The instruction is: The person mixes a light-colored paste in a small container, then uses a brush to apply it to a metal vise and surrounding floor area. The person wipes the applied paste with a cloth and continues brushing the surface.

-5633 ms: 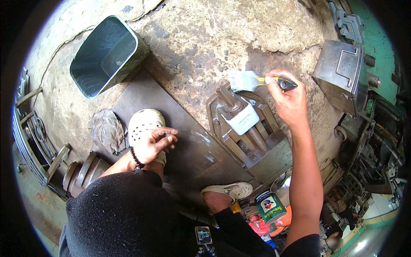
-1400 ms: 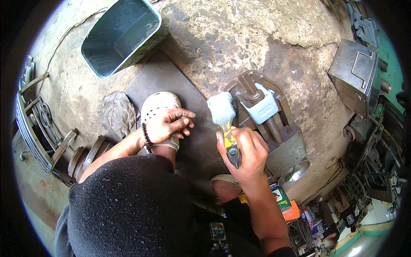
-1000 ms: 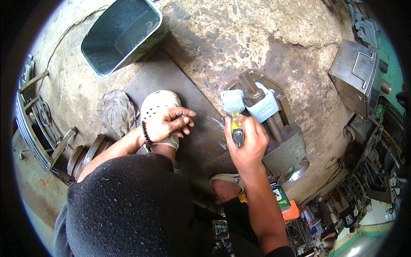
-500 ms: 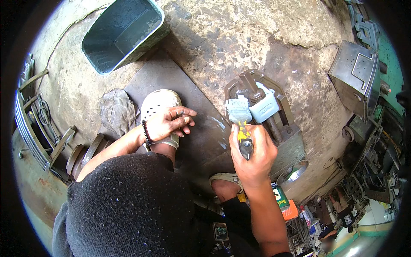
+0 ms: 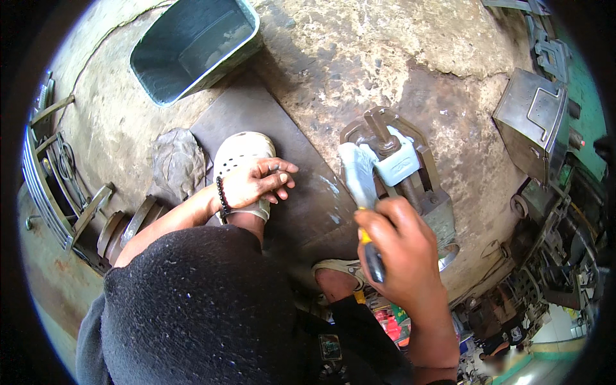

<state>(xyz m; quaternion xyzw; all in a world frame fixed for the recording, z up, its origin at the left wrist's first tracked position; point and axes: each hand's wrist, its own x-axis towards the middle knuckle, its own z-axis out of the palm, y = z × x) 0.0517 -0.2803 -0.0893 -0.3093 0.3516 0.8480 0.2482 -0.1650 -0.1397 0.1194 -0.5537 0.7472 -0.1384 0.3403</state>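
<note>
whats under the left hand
The left hand rests on a pale clog shoe standing on a dark metal plate. The hand covers the shoe's middle, and the foot inside is hidden.

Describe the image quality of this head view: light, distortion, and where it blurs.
Head view: even daylight, soft shadows only; strong fisheye bends the metal bin and rack edges toward a black circular rim; the right hand and paintbrush look slightly soft, as does the dark clutter at the lower right; the left hand on the clog is sharp.

Stained concrete floor (image 5: 359, 45) — dark metal sheet (image 5: 256, 119), grey bin (image 5: 192, 45), rusty casting (image 5: 417, 186), flat stone (image 5: 176, 160).
</note>
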